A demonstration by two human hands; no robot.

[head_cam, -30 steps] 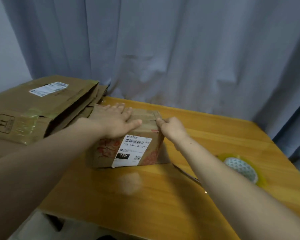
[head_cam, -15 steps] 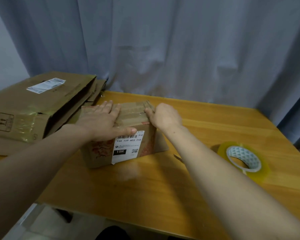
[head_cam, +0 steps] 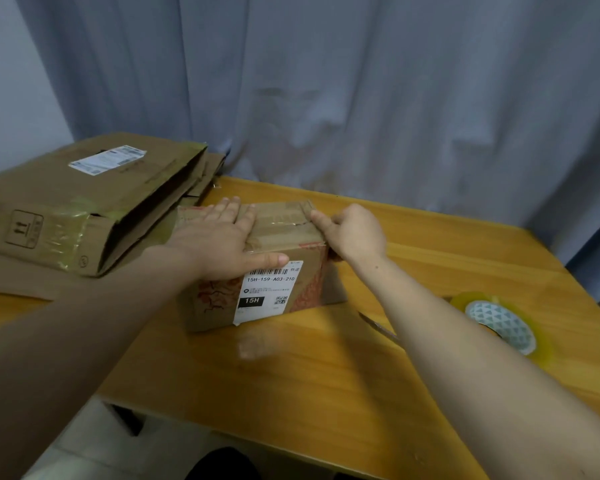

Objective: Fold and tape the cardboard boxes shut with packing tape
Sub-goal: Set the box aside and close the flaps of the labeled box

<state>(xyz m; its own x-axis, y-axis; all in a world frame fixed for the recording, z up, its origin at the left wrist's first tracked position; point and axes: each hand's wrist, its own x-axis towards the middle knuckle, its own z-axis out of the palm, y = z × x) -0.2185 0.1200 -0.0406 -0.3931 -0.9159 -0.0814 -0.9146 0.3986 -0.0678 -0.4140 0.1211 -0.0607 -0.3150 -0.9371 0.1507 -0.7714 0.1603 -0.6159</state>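
My left grip [head_cam: 222, 245] lies flat, fingers straight, on the small brown cardboard box [head_cam: 281, 225] near the wooden tabletop's [head_cam: 309, 393] far edge. My right grip [head_cam: 355, 233] curls over its right top edge. Bare wood reaches the near edge. The white label [head_cam: 267, 292] reads "15H-159-A03-210".

The right hand [head_cam: 355, 233] has slid off the top of the small box [head_cam: 274, 296] to its right edge, fingers now curled down that side.
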